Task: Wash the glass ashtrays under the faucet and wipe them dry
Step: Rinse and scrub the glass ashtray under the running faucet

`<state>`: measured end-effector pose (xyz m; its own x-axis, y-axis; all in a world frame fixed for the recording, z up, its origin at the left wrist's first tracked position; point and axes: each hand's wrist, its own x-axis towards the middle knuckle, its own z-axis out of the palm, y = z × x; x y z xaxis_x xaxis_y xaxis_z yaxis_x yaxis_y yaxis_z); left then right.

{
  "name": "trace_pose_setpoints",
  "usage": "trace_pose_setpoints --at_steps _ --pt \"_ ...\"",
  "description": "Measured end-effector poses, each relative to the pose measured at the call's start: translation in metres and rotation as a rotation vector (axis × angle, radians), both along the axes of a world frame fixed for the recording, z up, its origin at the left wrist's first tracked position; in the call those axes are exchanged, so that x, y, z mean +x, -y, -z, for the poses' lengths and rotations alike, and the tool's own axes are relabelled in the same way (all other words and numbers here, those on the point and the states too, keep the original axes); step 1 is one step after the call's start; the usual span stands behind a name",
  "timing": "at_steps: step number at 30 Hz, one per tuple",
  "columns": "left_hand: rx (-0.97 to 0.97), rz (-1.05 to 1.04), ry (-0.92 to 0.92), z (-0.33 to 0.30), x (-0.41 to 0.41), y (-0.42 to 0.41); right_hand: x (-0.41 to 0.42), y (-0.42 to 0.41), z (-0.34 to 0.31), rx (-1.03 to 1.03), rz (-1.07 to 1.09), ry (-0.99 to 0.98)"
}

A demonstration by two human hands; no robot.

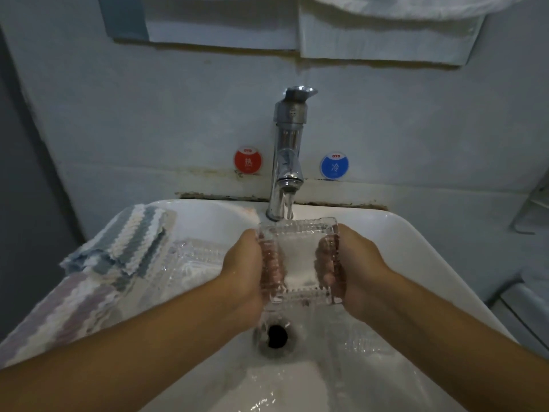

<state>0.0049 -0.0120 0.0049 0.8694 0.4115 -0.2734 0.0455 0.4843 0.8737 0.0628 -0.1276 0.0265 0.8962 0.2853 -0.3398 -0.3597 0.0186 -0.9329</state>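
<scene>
Two bare forearms reach in from the bottom corners of the frame. At centre, the left hand (246, 263) and right hand (356, 263) grip opposite sides of a square ribbed glass ashtray (298, 263), fingers curled under it, beneath the running chrome faucet (286, 162). Below lies the white sink (430, 263) and its drain (276, 337). A second ashtray (193, 263) rests at centre left beside a striped towel (130, 242).
</scene>
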Motion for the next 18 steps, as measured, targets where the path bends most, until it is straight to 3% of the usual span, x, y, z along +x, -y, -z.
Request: trace_pose_setpoints --at_steps 4,11,18 --pt "0.308 -0.086 -0.022 0.005 -0.001 0.015 0.001 -0.001 0.004 0.026 0.06 -0.056" --pt "0.198 -0.014 -0.071 -0.005 -0.003 0.0 0.002 -0.001 0.001 0.07 -0.026 -0.038" --pt "0.293 -0.042 -0.033 -0.002 -0.004 0.01 0.001 0.001 -0.003 0.025 0.005 -0.021"
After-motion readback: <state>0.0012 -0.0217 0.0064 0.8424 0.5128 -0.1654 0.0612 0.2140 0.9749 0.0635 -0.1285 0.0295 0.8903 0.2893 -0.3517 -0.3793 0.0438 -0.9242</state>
